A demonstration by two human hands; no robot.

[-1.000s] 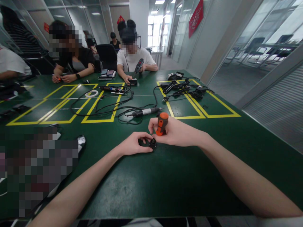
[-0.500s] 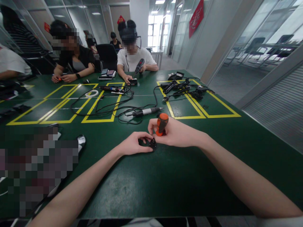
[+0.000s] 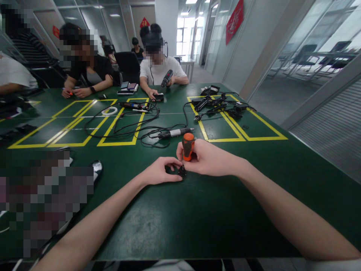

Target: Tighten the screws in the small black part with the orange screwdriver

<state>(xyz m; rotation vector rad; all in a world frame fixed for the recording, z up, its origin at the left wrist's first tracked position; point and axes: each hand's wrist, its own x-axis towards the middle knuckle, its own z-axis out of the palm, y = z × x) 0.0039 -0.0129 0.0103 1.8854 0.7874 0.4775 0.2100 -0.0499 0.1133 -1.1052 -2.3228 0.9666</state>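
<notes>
My right hand [image 3: 207, 160] grips an orange-and-black screwdriver [image 3: 187, 146] by its handle, held nearly upright with the tip down on a small black part [image 3: 182, 172]. My left hand [image 3: 160, 171] rests on the green table [image 3: 197, 214] and pinches that small black part from the left, holding it against the tabletop. The screwdriver's shaft is hidden between my fingers.
An electric screwdriver [image 3: 172, 133] with tangled black cables [image 3: 132, 128] lies just beyond my hands among yellow taped rectangles. More tools and cables [image 3: 220, 105] sit at the far right. Two people sit across the table; one holds a power tool [image 3: 166, 78]. A white ring [image 3: 109, 111] lies far left.
The screwdriver handle has tilted from leaning right to nearly upright and shifted slightly left. My left hand keeps its pinch on the black part.
</notes>
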